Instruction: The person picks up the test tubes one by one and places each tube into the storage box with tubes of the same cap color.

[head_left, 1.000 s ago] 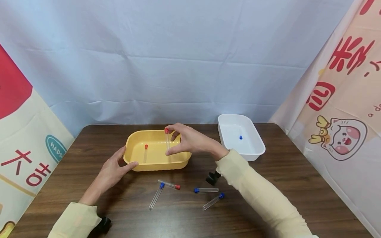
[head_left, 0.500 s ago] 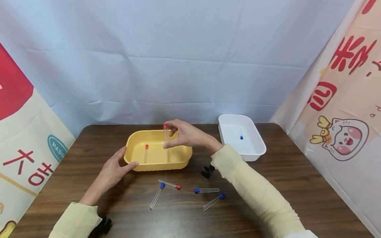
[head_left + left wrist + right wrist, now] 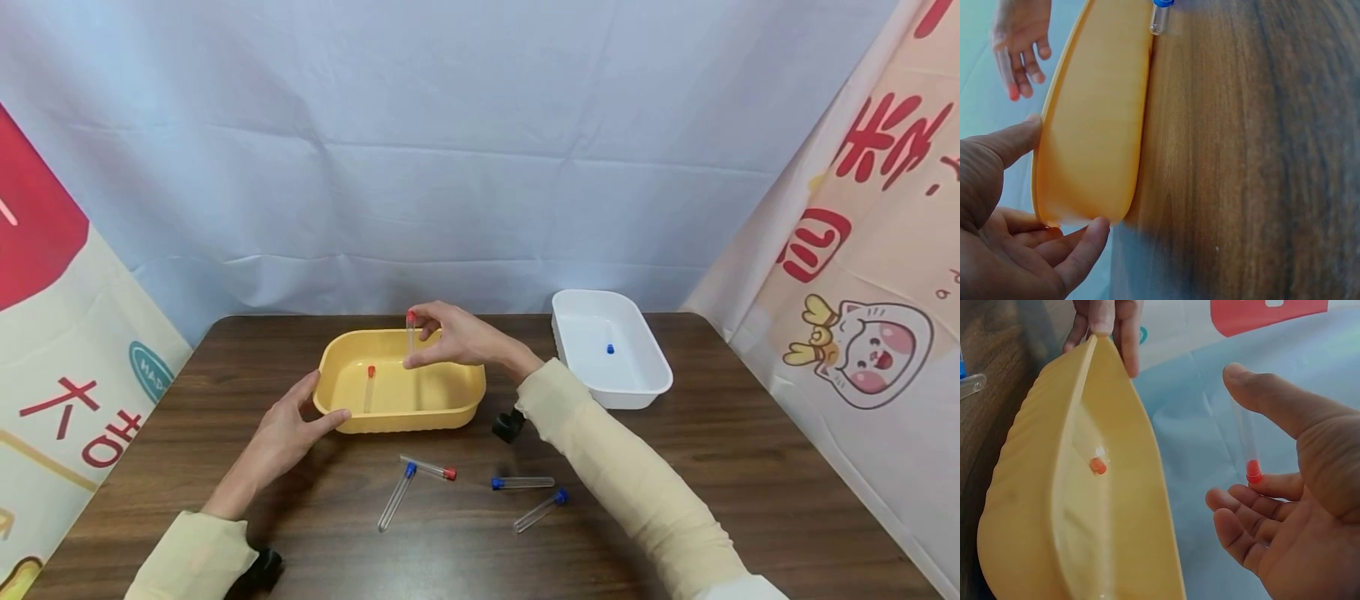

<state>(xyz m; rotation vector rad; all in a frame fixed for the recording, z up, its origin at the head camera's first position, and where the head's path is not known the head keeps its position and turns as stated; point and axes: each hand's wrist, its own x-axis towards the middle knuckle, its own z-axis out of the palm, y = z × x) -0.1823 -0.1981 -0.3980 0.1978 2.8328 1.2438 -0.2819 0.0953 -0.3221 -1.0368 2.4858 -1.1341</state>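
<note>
My right hand (image 3: 461, 337) pinches a red-capped test tube (image 3: 411, 333) by its two ends, forefinger at the cap and thumb at the bottom. The tube stands nearly upright, cap up, over the yellow tray (image 3: 450, 418). At the tray's left end, my left hand (image 3: 288, 433) holds its corner, with the thumb (image 3: 1019, 140) on the rim and the fingers against the outer wall. Another red-capped test tube (image 3: 370, 387) lies inside the yellow tray. In the right wrist view its red cap (image 3: 1098, 465) shows on the tray floor.
In front of the yellow tray lie a red-capped tube (image 3: 431, 467) and a blue-capped tube (image 3: 396, 500). Two more blue-capped tubes (image 3: 525, 482) lie further right. A white tray (image 3: 651, 390) at the back right holds a blue-capped tube (image 3: 610, 347). A pale curtain (image 3: 450, 167) hangs behind.
My right hand has risen slightly and shifted left over the yellow tray, the red-capped test tube still pinched in it. The left hand keeps its place on the tray.
</note>
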